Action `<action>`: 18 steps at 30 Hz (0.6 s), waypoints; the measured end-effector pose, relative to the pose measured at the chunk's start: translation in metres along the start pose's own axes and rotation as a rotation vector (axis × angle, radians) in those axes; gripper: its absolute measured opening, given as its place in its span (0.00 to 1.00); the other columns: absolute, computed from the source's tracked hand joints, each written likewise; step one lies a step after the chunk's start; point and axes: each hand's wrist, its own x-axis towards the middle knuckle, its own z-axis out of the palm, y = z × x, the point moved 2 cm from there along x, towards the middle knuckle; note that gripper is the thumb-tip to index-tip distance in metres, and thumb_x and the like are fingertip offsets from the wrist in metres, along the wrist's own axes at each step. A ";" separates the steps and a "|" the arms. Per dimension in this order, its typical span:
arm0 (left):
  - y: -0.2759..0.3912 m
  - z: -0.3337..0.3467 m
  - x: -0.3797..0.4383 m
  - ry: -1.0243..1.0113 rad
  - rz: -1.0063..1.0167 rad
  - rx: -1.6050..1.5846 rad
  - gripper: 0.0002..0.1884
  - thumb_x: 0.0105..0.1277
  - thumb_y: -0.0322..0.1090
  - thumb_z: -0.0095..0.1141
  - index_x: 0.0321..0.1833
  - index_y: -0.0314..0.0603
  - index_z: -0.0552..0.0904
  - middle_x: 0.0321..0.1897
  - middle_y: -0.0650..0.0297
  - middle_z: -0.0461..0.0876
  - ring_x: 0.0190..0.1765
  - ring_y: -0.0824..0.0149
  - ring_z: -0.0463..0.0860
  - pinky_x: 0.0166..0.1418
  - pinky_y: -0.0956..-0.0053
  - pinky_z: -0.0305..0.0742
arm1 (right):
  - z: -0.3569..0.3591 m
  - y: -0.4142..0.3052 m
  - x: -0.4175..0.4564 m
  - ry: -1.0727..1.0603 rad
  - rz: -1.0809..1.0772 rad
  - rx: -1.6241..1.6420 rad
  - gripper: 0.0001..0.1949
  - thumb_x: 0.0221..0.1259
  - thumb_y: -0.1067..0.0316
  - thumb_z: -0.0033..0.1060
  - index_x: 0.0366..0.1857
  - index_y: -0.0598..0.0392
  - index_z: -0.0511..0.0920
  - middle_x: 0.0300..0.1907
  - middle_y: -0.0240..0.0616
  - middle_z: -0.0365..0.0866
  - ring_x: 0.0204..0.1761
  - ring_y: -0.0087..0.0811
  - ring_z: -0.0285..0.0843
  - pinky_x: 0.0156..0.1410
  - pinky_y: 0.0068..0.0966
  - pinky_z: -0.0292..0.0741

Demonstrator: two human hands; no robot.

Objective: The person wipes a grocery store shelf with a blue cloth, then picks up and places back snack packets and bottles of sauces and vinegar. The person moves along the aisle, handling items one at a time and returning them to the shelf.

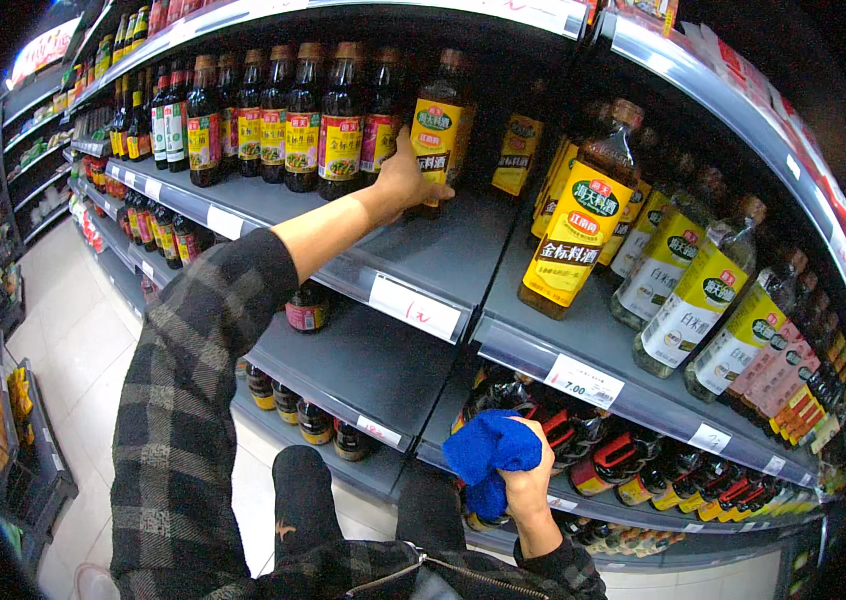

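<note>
My left hand (409, 180) reaches onto the upper grey shelf and grips a dark glass bottle with a yellow label (432, 139), its fingers and thumb around the bottle's left side and lower part. The bottle stands upright, or nearly so; whether its base touches the shelf I cannot tell. Lower down, close to my body, my right hand (532, 472) clutches a bunched blue cloth (494, 450). Left of the gripped bottle is a row of soy sauce bottles (339, 142). Farther back to its right stands another yellow-labelled bottle (519, 154).
A large yellow-labelled bottle (579, 225) stands near the right shelf's front edge, beside clear vinegar bottles (693, 315). Price tags (414, 307) line the shelf lip. Below are more bottles (610, 465). An aisle floor (85, 330) and another display rack (37, 435) lie to the left.
</note>
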 end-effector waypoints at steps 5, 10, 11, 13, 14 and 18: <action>-0.024 0.004 0.027 -0.010 -0.111 -0.022 0.55 0.36 0.40 0.86 0.66 0.35 0.61 0.58 0.45 0.79 0.63 0.49 0.79 0.66 0.60 0.76 | 0.001 0.001 0.000 0.002 -0.035 0.004 0.21 0.47 0.78 0.69 0.50 0.61 0.80 0.51 0.41 0.84 0.50 0.29 0.82 0.60 0.28 0.76; -0.017 0.011 0.035 -0.039 -0.159 0.120 0.60 0.35 0.44 0.86 0.71 0.35 0.58 0.59 0.46 0.79 0.63 0.48 0.78 0.66 0.61 0.75 | -0.010 0.005 -0.005 0.044 0.019 0.019 0.23 0.45 0.78 0.66 0.51 0.62 0.79 0.51 0.41 0.84 0.50 0.30 0.82 0.61 0.28 0.76; -0.023 0.008 0.034 -0.030 -0.125 0.104 0.62 0.35 0.45 0.86 0.72 0.35 0.56 0.60 0.46 0.79 0.63 0.48 0.79 0.66 0.61 0.75 | -0.009 0.004 -0.005 0.042 0.039 0.029 0.23 0.44 0.76 0.66 0.51 0.62 0.79 0.51 0.42 0.84 0.50 0.30 0.82 0.61 0.29 0.76; -0.025 0.005 0.033 -0.019 -0.045 0.060 0.65 0.35 0.47 0.86 0.73 0.33 0.54 0.60 0.45 0.78 0.63 0.47 0.79 0.66 0.62 0.75 | -0.010 0.006 -0.004 0.046 0.054 0.046 0.24 0.43 0.74 0.65 0.51 0.63 0.78 0.51 0.43 0.83 0.50 0.31 0.82 0.61 0.29 0.76; -0.030 0.000 0.028 0.011 0.002 0.145 0.64 0.40 0.52 0.84 0.73 0.28 0.54 0.58 0.41 0.79 0.62 0.44 0.79 0.65 0.60 0.76 | -0.010 0.010 -0.005 0.040 0.051 0.059 0.24 0.43 0.74 0.66 0.51 0.63 0.78 0.51 0.43 0.83 0.50 0.31 0.82 0.61 0.29 0.76; 0.021 -0.012 -0.012 0.042 0.241 0.125 0.47 0.57 0.50 0.72 0.67 0.22 0.60 0.52 0.31 0.79 0.58 0.36 0.79 0.61 0.54 0.77 | -0.025 0.013 -0.008 0.065 0.017 0.050 0.22 0.47 0.78 0.67 0.51 0.62 0.79 0.50 0.42 0.85 0.50 0.31 0.83 0.61 0.29 0.77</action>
